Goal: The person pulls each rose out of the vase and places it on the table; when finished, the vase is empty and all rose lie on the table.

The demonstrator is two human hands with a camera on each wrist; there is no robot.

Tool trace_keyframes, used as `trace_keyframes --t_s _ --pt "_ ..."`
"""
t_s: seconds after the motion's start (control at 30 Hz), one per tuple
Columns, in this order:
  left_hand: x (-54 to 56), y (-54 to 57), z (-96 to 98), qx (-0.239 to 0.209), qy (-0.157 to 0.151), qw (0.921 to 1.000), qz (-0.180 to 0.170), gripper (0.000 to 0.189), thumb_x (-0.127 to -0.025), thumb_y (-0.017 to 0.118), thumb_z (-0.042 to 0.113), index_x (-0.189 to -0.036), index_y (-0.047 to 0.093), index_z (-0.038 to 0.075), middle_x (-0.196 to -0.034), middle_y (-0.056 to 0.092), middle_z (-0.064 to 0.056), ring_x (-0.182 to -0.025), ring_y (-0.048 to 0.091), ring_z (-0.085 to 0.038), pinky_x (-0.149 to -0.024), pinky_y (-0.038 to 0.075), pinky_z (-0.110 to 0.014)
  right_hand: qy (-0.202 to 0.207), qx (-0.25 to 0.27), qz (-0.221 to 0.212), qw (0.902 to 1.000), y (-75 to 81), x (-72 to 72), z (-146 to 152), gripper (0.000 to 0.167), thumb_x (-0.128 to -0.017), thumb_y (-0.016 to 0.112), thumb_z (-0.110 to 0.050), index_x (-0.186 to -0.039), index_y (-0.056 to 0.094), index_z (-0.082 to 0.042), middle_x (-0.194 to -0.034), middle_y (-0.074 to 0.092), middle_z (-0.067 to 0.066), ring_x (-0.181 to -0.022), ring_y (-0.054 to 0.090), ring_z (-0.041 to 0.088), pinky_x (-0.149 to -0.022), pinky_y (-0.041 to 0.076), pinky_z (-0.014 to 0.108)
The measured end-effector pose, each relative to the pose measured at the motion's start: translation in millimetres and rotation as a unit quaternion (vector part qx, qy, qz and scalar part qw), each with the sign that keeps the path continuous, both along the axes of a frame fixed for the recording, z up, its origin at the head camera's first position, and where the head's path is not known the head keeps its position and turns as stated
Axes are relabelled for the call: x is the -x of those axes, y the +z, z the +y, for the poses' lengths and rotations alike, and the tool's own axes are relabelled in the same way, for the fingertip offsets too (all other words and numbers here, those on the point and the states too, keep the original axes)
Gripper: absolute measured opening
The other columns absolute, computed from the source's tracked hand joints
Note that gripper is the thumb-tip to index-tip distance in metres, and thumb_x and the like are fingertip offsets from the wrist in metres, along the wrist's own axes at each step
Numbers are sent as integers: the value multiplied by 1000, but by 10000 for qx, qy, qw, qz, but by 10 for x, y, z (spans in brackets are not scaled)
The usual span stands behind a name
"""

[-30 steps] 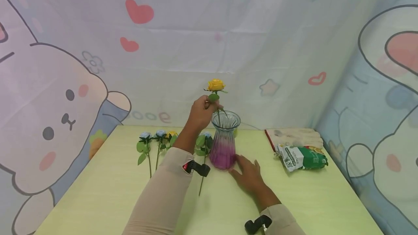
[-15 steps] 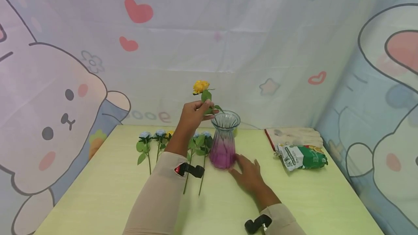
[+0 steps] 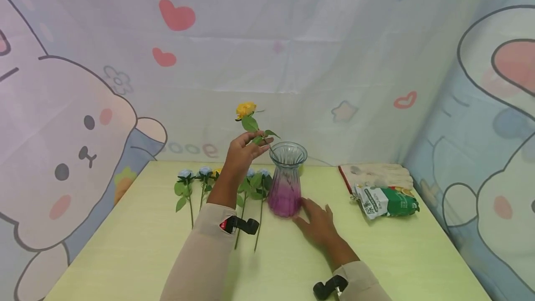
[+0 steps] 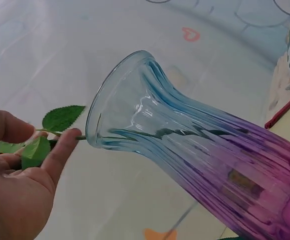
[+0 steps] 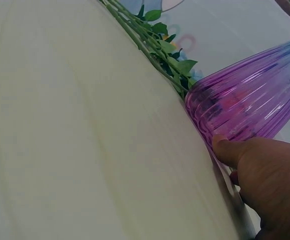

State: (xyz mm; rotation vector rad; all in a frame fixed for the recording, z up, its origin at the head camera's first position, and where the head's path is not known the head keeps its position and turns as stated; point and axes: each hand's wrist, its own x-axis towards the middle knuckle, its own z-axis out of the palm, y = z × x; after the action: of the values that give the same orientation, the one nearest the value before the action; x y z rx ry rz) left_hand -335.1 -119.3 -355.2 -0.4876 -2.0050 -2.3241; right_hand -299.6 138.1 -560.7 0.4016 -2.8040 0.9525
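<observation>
A yellow rose (image 3: 245, 109) leans to the left above the glass vase (image 3: 285, 189), which shades from bluish at the top to purple at the base. My left hand (image 3: 246, 150) pinches the rose's stem near its leaves. In the left wrist view the lower stem (image 4: 159, 132) runs through the mouth and down inside the vase (image 4: 194, 120). My right hand (image 3: 317, 224) touches the vase's lower right side with thumb and fingertips, fingers fairly straight. In the right wrist view its thumb (image 5: 227, 150) presses against the purple base.
Several blue roses (image 3: 185, 173) and another yellow rose (image 3: 217, 171) lie on the table (image 3: 125, 245) left of the vase, partly behind my left arm. At the right, a green and white packet (image 3: 388, 202) overlaps pale gloves (image 3: 376, 175). A printed cloth hangs behind.
My left hand has shifted left and slightly down, tilting the rose from nearly upright to leaning left. The right hand and the vase stay where they were.
</observation>
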Motion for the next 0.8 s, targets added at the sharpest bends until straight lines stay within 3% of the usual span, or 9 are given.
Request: trace_keyframes --t_s 0.13,0.23,0.43,0.63,0.8 --pt "11 -83 4 -177 370 9991 -63 36 -109 64 3 -144 64 -4 -154 64 -21 -145 64 -30 -123 50 -41 8 -72 -77 9999 -20 10 2 67 -107 70 -36 -164 50 -7 -166 54 17 -158 47 39 -131 11 77" --pt "31 -137 32 -330 810 9962 -26 34 -103 74 1 -136 70 -6 -144 72 -22 -138 70 -28 -119 54 -40 12 -58 -13 10000 -9 3 0 66 -106 70 -36 -162 51 -6 -165 55 18 -157 49 40 -129 12 78" --pt "35 -208 125 -471 1689 9845 58 23 -95 86 8 -115 82 -2 -117 82 -10 -109 77 -20 -105 59 -36 4 -72 18 10000 20 -13 -8 66 -106 71 -36 -161 52 -6 -164 56 20 -156 50 41 -129 14 79" --pt "34 -251 214 -1065 1820 9772 241 14 -96 84 5 -106 75 6 -98 78 1 -93 82 -18 -89 65 -29 -2 -57 -116 9999 24 -12 -8 67 -106 71 -35 -163 50 -5 -165 54 20 -158 48 41 -130 12 77" --pt "46 -258 272 -1489 1806 9710 493 16 -98 80 1 -94 67 8 -89 80 -1 -87 83 -20 -79 66 -27 -11 -26 -90 10000 29 -5 -8 67 -106 71 -34 -163 50 -6 -166 54 18 -158 47 40 -130 10 77"
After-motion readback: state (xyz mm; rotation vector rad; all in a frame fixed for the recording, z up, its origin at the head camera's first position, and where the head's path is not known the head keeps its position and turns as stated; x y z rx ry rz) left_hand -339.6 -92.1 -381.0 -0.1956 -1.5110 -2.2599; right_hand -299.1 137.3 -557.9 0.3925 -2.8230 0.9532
